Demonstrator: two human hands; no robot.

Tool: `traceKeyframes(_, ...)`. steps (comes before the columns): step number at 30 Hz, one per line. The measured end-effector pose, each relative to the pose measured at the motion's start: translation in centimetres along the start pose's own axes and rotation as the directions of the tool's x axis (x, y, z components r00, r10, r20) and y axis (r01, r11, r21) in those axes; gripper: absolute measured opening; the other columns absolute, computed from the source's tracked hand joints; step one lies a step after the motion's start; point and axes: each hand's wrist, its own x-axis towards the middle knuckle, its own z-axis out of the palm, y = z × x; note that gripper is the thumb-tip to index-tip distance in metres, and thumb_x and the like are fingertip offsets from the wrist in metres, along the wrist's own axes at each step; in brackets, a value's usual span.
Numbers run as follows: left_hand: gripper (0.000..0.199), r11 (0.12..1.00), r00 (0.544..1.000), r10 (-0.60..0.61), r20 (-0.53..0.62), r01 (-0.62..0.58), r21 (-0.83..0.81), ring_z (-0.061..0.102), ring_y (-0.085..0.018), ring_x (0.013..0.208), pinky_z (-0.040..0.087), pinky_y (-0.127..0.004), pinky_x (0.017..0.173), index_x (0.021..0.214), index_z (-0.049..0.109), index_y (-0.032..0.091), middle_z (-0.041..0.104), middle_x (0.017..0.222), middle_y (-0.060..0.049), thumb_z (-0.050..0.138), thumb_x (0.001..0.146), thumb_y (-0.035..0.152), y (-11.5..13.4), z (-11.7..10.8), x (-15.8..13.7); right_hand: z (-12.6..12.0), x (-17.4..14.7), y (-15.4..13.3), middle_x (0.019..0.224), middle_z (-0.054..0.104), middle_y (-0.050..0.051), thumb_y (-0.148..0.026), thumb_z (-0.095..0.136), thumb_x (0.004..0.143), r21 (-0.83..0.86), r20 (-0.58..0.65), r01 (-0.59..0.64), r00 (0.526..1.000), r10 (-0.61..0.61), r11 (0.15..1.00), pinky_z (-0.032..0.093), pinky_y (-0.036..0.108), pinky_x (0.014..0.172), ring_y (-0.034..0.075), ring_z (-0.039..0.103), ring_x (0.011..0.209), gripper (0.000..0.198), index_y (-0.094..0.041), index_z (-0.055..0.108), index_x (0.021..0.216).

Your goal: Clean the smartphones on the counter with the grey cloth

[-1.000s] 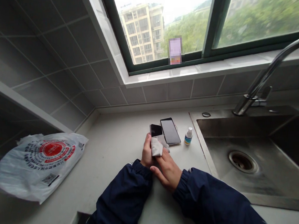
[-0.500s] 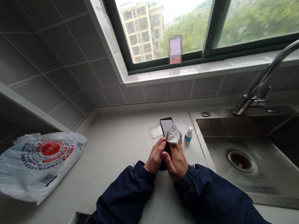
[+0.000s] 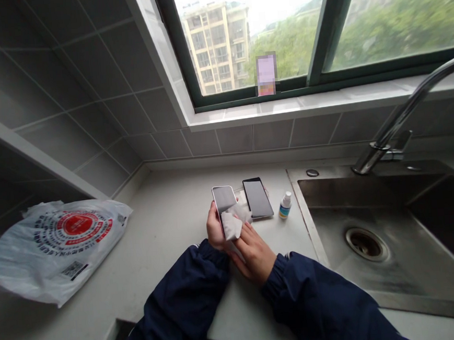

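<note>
My left hand (image 3: 215,228) is closed round a smartphone (image 3: 224,196), its screen tilted up toward me. Pressed on the lower part of that screen is a crumpled white tissue (image 3: 232,224), held under the fingers of my right hand (image 3: 255,254). The tissue hides the phone's lower half. Just right of my hands a second, dark phone (image 3: 258,198) lies flat on the counter. A small white bottle with a blue and yellow label (image 3: 285,205) stands upright beside it. Partly hidden between the two phones is a clear case (image 3: 241,195).
A stainless steel sink (image 3: 378,294) with a curved faucet (image 3: 388,118) is at the right. On the left of the white counter (image 3: 175,210) lies a white plastic bag (image 3: 60,251) with red print. A window (image 3: 255,31) is above the back wall.
The held phone has turned from edge-on to screen up and shifted left. My right hand has moved left with the tissue, now over the screen. The second phone is now uncovered.
</note>
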Motion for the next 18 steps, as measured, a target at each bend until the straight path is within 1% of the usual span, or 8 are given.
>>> traceKeyframes(1, 0.061, 1.000, 1.000, -0.002, -0.025, 0.002, 0.000, 0.059, -0.017, 0.054, 0.055, -0.035, 0.063, 0.111, 0.069, 0.006, 0.069, 0.073, -0.009, 0.043, 0.091, 0.058, 0.3, 0.0, 0.1, 0.0, 0.0, 0.0, 0.148, 0.050, 0.023, -0.017, 0.047, 0.095, 0.011, -0.004, 0.010, 1.000, -0.010, 1.000, 0.042, 0.058, 0.113, 0.033, 0.029, 0.150, 0.052, -0.008, 0.045, 0.146)
traceKeyframes(3, 0.062, 1.000, 0.999, 0.012, -0.052, -0.012, -0.002, 0.061, -0.019, 0.055, 0.056, -0.036, 0.064, 0.110, 0.070, 0.004, 0.069, 0.072, -0.010, 0.045, 0.089, 0.057, 0.7, -0.1, 0.2, 0.0, 0.1, 0.0, 0.145, 0.053, 0.021, -0.013, 0.045, 0.094, 0.026, -0.019, 0.022, 1.000, -0.021, 0.999, 0.043, 0.056, 0.114, 0.030, 0.032, 0.149, 0.050, -0.011, 0.047, 0.144)
traceKeyframes(7, 0.061, 1.000, 0.998, 0.022, -0.060, -0.022, 0.001, 0.062, -0.021, 0.057, 0.056, -0.037, 0.066, 0.111, 0.070, 0.005, 0.070, 0.073, -0.010, 0.050, 0.086, 0.057, 0.6, 0.0, 0.3, -0.2, 0.1, 0.3, 0.143, 0.056, 0.020, -0.011, 0.045, 0.095, 0.011, -0.065, 0.033, 0.997, -0.032, 0.999, 0.044, 0.055, 0.113, 0.030, 0.037, 0.147, 0.050, -0.012, 0.046, 0.145)
traceKeyframes(10, 0.061, 1.000, 1.000, -0.013, -0.005, 0.013, -0.021, 0.064, -0.022, 0.060, 0.056, -0.038, 0.069, 0.115, 0.068, 0.005, 0.071, 0.078, -0.011, 0.051, 0.088, 0.057, 0.3, 0.1, 0.2, -0.2, 0.0, 0.7, 0.141, 0.057, 0.020, -0.010, 0.045, 0.095, -0.002, -0.099, 0.016, 0.995, -0.017, 1.000, 0.045, 0.055, 0.113, 0.030, 0.039, 0.145, 0.053, -0.013, 0.044, 0.147)
traceKeyframes(13, 0.061, 0.997, 0.995, -0.048, 0.082, 0.053, -0.059, 0.069, -0.026, 0.074, 0.056, -0.041, 0.077, 0.118, 0.065, 0.006, 0.072, 0.086, -0.014, 0.050, 0.090, 0.057, 0.1, 0.1, 0.0, -0.1, 0.0, 1.0, 0.145, 0.053, 0.021, -0.011, 0.048, 0.093, 0.004, -0.137, 0.000, 0.991, 0.001, 1.000, 0.044, 0.058, 0.113, 0.033, 0.032, 0.148, 0.060, -0.012, 0.038, 0.152)
traceKeyframes(16, 0.060, 0.996, 0.988, -0.052, 0.146, 0.062, -0.067, 0.070, -0.028, 0.085, 0.055, -0.043, 0.085, 0.122, 0.063, 0.005, 0.072, 0.095, -0.016, 0.051, 0.091, 0.056, 0.2, 0.3, -0.2, 0.0, 0.1, 1.2, 0.150, 0.046, 0.023, -0.010, 0.050, 0.091, 0.008, -0.162, -0.010, 0.987, 0.011, 1.000, 0.044, 0.060, 0.113, 0.036, 0.028, 0.150, 0.066, -0.011, 0.032, 0.155)
traceKeyframes(18, 0.059, 0.997, 0.983, -0.036, 0.181, 0.047, -0.054, 0.070, -0.030, 0.092, 0.054, -0.045, 0.088, 0.124, 0.061, 0.006, 0.071, 0.101, -0.018, 0.055, 0.091, 0.054, 0.2, 0.4, -0.4, -0.1, 0.1, 1.4, 0.152, 0.044, 0.023, -0.008, 0.049, 0.092, 0.010, -0.180, -0.015, 0.984, 0.016, 1.000, 0.044, 0.059, 0.113, 0.035, 0.028, 0.150, 0.068, -0.011, 0.029, 0.156)
